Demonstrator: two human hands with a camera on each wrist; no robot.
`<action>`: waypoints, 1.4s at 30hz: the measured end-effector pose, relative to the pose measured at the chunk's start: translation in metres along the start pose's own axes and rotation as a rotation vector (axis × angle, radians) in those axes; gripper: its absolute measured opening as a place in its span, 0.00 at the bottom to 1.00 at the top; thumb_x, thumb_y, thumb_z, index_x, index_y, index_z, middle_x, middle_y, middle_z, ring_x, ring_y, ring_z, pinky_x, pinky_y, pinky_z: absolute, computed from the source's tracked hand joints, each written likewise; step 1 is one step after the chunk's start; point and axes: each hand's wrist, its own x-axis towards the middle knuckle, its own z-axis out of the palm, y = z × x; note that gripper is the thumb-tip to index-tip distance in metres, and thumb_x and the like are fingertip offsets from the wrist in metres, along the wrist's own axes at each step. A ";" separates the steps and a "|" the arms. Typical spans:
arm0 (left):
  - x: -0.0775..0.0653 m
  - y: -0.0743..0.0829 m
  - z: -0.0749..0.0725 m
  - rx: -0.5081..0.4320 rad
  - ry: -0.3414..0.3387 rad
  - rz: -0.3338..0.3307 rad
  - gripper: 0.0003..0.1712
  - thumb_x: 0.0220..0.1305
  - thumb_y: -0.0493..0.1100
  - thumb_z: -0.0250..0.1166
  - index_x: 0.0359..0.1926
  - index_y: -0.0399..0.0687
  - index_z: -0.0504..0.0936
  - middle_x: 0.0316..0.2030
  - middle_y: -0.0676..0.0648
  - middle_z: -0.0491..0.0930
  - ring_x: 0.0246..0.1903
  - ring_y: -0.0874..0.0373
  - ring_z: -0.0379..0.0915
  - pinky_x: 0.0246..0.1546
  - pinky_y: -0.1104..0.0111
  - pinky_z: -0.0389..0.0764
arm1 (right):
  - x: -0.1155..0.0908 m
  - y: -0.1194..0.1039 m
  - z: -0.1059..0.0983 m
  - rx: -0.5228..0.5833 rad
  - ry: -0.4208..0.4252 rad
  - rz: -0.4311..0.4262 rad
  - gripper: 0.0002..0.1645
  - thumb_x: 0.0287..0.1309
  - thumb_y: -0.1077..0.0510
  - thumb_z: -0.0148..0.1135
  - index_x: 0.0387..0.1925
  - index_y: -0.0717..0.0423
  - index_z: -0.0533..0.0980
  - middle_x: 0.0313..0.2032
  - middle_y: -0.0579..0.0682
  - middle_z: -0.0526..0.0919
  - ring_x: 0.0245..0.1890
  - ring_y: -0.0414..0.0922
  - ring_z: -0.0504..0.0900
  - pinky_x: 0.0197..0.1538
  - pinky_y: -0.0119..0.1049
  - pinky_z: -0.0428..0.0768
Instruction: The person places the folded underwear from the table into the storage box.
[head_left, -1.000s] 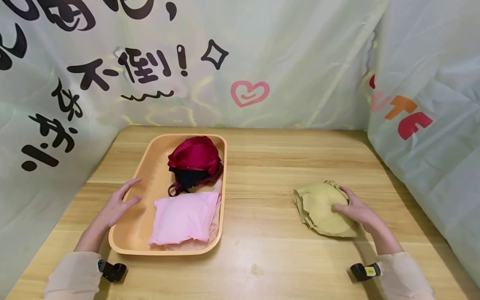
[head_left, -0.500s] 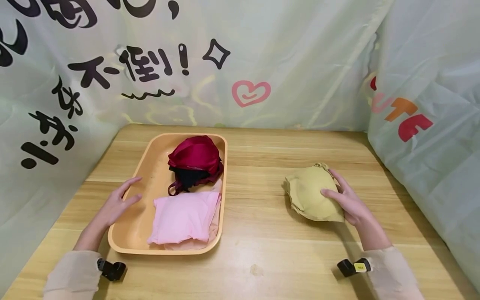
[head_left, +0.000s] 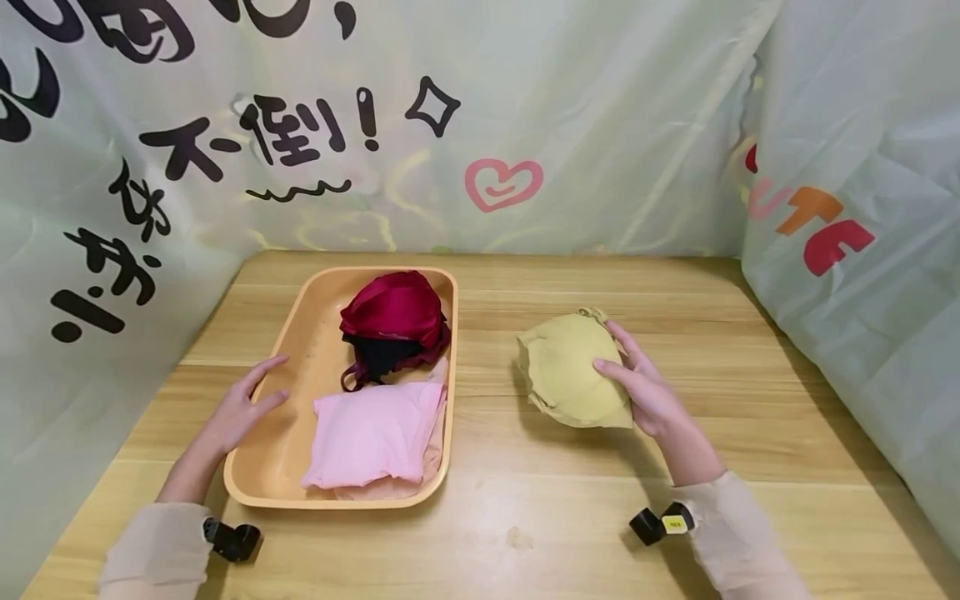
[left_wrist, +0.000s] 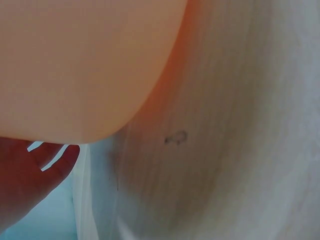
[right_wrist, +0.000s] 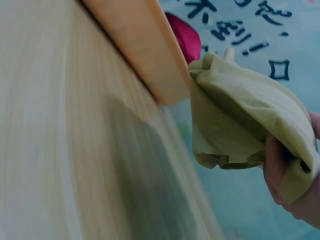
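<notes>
In the head view my right hand (head_left: 651,392) grips a yellow-green folded bra (head_left: 572,368) by its right side, thumb on top. The right wrist view has the same bra (right_wrist: 245,110) held above the tabletop, fingers beneath it. My left hand (head_left: 242,408) rests at the left rim of an orange tray (head_left: 273,483), its fingers relaxed and reaching over the edge. Inside the tray, a dark red folded bra (head_left: 393,310) with black parts lies at the back. A pink folded garment (head_left: 375,433) lies in front of it, over a paler pink piece (head_left: 433,454).
The wooden table (head_left: 525,475) runs between the tray and the right side. Pale printed curtains (head_left: 600,125) hang behind and at both sides. A small black camera (head_left: 234,542) sits on the left wrist, another camera (head_left: 648,525) on the right.
My right hand has lifted the yellow-green bra off the table and carried it leftward, towards the tray. My left hand has stayed at the tray's rim.
</notes>
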 end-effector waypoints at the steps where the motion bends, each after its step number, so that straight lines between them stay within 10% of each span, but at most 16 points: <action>1: 0.000 0.000 0.000 -0.003 0.000 -0.002 0.32 0.62 0.40 0.57 0.64 0.34 0.59 0.63 0.25 0.52 0.63 0.29 0.44 0.57 0.38 0.51 | 0.002 0.000 0.004 0.008 -0.008 -0.002 0.46 0.63 0.63 0.49 0.71 0.43 0.34 0.64 0.62 0.46 0.34 0.40 0.81 0.35 0.37 0.82; 14: 0.002 -0.003 0.000 0.006 0.004 0.014 0.32 0.62 0.40 0.57 0.64 0.35 0.59 0.63 0.26 0.54 0.62 0.29 0.46 0.56 0.38 0.51 | 0.019 0.002 0.051 0.110 -0.073 -0.011 0.41 0.64 0.63 0.46 0.71 0.46 0.39 0.55 0.53 0.61 0.35 0.40 0.80 0.36 0.34 0.81; 42: 0.002 -0.001 0.000 0.001 0.003 0.024 0.31 0.62 0.39 0.56 0.64 0.33 0.59 0.62 0.25 0.54 0.62 0.29 0.45 0.56 0.38 0.51 | 0.044 0.017 0.145 0.124 -0.284 0.046 0.41 0.56 0.67 0.49 0.69 0.47 0.49 0.61 0.60 0.59 0.40 0.41 0.77 0.39 0.33 0.79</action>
